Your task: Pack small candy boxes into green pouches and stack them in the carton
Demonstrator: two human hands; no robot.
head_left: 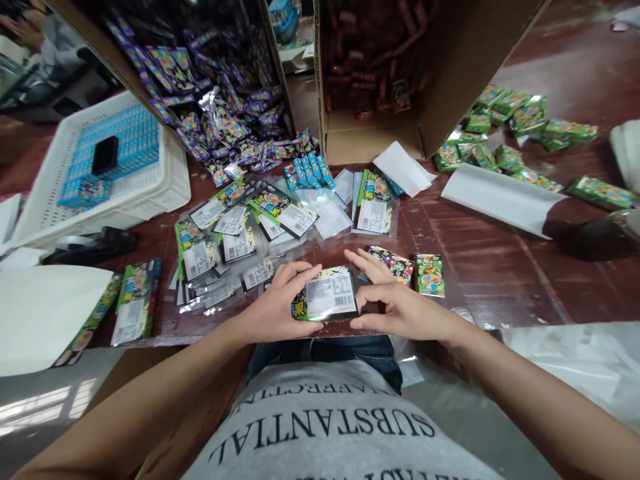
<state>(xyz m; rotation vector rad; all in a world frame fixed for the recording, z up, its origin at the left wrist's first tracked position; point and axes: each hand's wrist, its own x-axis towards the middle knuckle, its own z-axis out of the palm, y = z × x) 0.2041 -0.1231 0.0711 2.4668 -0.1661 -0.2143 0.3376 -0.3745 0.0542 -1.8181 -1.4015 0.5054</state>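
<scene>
At the table's front edge lies a flat candy pack (331, 293), its black-edged side with a white label and barcode facing up. My left hand (280, 303) holds the pack's left end between thumb and fingers. My right hand (395, 303) is at the pack's right end, fingers apart and curved, thumb near the corner; whether it touches is unclear. Just beyond the right hand are a purple-and-red small box (400, 264), partly covered by the fingers, and a green small box (430, 275). Several printed cards in clear sleeves (237, 243) overlap left of the pack.
Two cardboard boxes (373, 140) stand at the back, holding purple packets (225, 127) and red ones. A white crate (173, 177) with blue boxes and a phone (105, 155) is left. Green packets (530, 117) lie right. A tape dispenser (93, 245) and finished-looking pack (135, 300) are near left.
</scene>
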